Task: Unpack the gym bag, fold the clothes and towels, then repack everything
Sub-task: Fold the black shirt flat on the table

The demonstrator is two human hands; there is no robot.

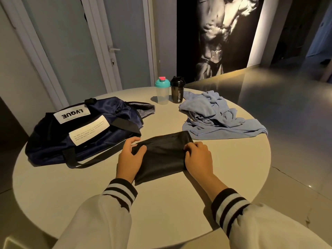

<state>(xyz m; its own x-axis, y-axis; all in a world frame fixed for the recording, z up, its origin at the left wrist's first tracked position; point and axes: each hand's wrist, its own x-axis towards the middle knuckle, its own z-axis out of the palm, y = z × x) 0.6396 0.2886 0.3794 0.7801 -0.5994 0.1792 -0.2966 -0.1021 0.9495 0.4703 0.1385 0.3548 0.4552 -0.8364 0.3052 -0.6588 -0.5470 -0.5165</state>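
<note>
- Black garment (161, 155): folded into a flat rectangle at the centre of the frame, lying on the table. Its long axis runs left to right and rises slightly toward the right.
- Left hand (129, 159): curled over the garment's left edge, with the thumb on the cloth, gripping it.
- Right hand (197, 157): fingers bent, pinching the right edge.
- Table (161, 209): round, pale and smooth. A broad bare band lies between the garment and the near rim.
- Gym bag (80, 133): navy, at centre left just beside the garment. It is slumped, with its mouth open toward the upper right.
- Blue clothing (215, 115): a crumpled heap at upper right, its hem close to the garment's far corner.
- Teal-lidded shaker (162, 90) and black shaker (177, 89): upright, side by side at the far rim.
- Room: grey door (71, 42) at upper left, torso poster (221, 33) at upper centre, and glossy floor at right.
</note>
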